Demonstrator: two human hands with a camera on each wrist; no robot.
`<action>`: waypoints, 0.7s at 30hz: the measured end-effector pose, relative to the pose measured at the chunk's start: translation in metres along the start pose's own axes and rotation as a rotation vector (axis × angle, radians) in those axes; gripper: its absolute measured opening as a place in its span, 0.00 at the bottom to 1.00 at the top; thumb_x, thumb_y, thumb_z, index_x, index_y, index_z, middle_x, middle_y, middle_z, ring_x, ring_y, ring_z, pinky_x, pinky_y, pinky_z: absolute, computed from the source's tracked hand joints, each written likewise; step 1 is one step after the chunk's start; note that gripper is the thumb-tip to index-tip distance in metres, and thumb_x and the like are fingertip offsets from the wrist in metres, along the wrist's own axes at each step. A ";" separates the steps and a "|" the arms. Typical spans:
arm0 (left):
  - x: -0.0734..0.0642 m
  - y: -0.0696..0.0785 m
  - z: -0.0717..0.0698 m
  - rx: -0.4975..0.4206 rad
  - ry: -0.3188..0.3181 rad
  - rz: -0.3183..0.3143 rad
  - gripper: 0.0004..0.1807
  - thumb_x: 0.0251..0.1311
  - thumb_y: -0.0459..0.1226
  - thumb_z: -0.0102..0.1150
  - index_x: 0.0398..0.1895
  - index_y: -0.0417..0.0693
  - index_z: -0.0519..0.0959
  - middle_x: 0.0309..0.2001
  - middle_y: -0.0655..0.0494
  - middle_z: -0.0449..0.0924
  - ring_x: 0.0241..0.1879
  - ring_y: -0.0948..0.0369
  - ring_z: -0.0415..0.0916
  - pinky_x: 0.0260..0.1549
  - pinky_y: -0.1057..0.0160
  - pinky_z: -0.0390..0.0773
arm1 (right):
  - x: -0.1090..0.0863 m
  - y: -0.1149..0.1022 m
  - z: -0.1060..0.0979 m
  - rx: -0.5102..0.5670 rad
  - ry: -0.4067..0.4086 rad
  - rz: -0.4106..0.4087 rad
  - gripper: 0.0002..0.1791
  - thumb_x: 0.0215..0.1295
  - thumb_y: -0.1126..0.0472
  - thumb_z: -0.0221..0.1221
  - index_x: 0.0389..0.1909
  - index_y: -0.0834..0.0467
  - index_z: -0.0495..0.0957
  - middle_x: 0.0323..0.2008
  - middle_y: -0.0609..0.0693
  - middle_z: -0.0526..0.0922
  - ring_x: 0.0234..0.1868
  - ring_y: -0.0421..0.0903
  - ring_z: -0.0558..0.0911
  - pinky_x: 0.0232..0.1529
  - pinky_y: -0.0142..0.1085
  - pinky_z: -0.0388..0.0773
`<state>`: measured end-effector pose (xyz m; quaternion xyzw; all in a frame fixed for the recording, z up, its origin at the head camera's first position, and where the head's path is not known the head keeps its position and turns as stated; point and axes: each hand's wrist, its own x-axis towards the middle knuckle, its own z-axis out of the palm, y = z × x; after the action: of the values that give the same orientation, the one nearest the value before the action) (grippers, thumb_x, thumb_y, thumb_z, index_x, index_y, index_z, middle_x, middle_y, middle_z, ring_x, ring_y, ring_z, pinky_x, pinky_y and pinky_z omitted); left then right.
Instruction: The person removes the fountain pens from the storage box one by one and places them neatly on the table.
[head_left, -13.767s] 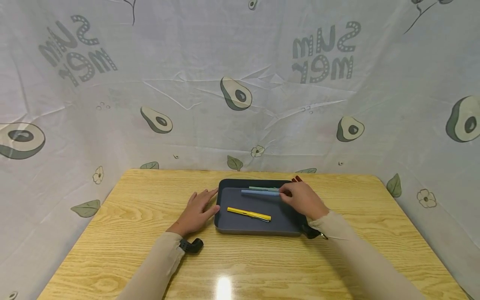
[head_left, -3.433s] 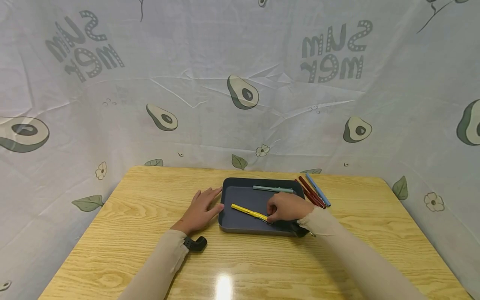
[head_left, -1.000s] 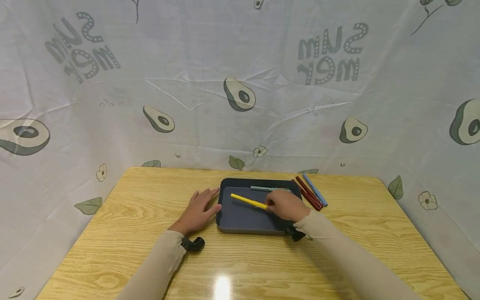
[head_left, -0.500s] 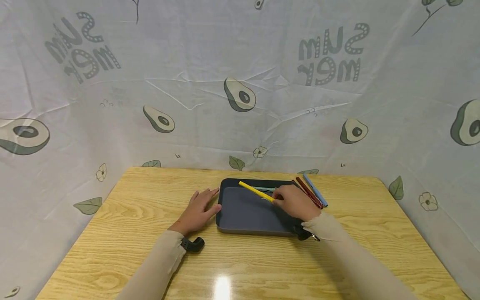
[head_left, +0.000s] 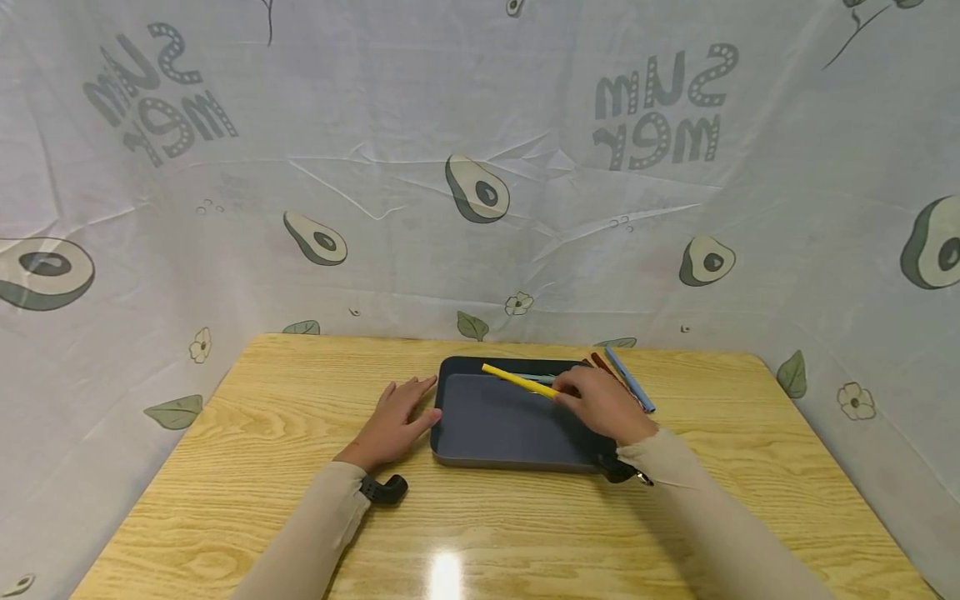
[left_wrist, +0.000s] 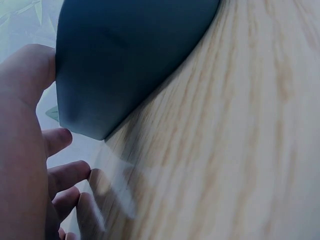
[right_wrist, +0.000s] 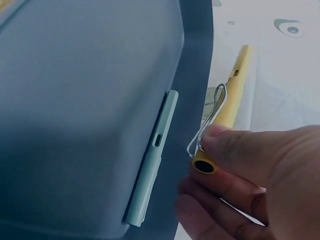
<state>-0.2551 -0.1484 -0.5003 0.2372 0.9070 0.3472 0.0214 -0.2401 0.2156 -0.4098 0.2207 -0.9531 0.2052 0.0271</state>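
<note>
My right hand (head_left: 606, 404) pinches a yellow pen (head_left: 517, 380) by its cap end, above the far right part of a dark grey tray (head_left: 487, 462). In the right wrist view the yellow pen (right_wrist: 234, 100) shows a wire clip, with the thumb pressed beside it. A pale green pen (right_wrist: 155, 160) lies in the tray along its far wall, partly behind the yellow pen in the head view. My left hand (head_left: 392, 423) has its fingers spread at the tray's left end. In the left wrist view the thumb touches the tray wall (left_wrist: 120, 65), other fingertips near the table.
Right of the tray, a blue pen (head_left: 630, 380) and dark red pens (head_left: 600, 362) lie on the wooden table (head_left: 360, 550), the red ones partly hidden by my right hand. A printed white curtain (head_left: 390, 192) hangs behind the table's far edge.
The blue pen went from the tray to the table beside the red pens. The yellow pen was picked up from the tray floor and has moved up and right with my right hand.
</note>
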 end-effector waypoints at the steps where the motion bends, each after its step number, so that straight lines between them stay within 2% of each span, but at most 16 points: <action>1: 0.000 0.000 0.000 0.001 0.001 0.001 0.39 0.77 0.56 0.52 0.83 0.52 0.58 0.80 0.47 0.58 0.81 0.46 0.48 0.80 0.43 0.32 | -0.001 0.001 0.000 0.001 0.013 -0.005 0.05 0.68 0.64 0.68 0.42 0.58 0.88 0.34 0.45 0.85 0.33 0.40 0.80 0.36 0.39 0.81; 5: 0.000 0.000 0.000 0.002 0.002 0.005 0.39 0.77 0.56 0.52 0.83 0.51 0.58 0.80 0.47 0.59 0.81 0.45 0.49 0.80 0.42 0.32 | -0.004 0.006 0.000 0.033 0.069 -0.004 0.06 0.68 0.66 0.67 0.44 0.59 0.88 0.34 0.46 0.85 0.33 0.41 0.80 0.37 0.41 0.82; 11: 0.000 0.000 0.001 -0.006 0.009 0.014 0.39 0.77 0.57 0.51 0.83 0.51 0.58 0.80 0.46 0.59 0.81 0.45 0.49 0.80 0.42 0.33 | -0.007 0.008 0.004 0.111 0.130 0.048 0.08 0.69 0.66 0.66 0.46 0.60 0.88 0.35 0.47 0.85 0.34 0.42 0.81 0.37 0.42 0.83; 15: -0.001 -0.001 0.001 -0.012 0.023 0.037 0.38 0.77 0.56 0.52 0.82 0.51 0.59 0.79 0.46 0.60 0.80 0.43 0.50 0.79 0.39 0.33 | -0.008 0.008 0.006 0.151 0.158 0.074 0.09 0.70 0.66 0.66 0.48 0.60 0.88 0.37 0.48 0.86 0.36 0.43 0.82 0.38 0.42 0.84; 21: 0.000 -0.001 0.001 -0.005 0.018 0.034 0.37 0.77 0.56 0.52 0.83 0.55 0.59 0.79 0.49 0.61 0.81 0.44 0.49 0.79 0.40 0.33 | -0.014 0.018 0.004 0.179 0.208 0.115 0.08 0.71 0.65 0.65 0.47 0.58 0.88 0.41 0.52 0.86 0.40 0.48 0.84 0.40 0.45 0.85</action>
<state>-0.2552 -0.1479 -0.5017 0.2497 0.9021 0.3519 0.0080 -0.2355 0.2348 -0.4219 0.1446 -0.9341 0.3126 0.0939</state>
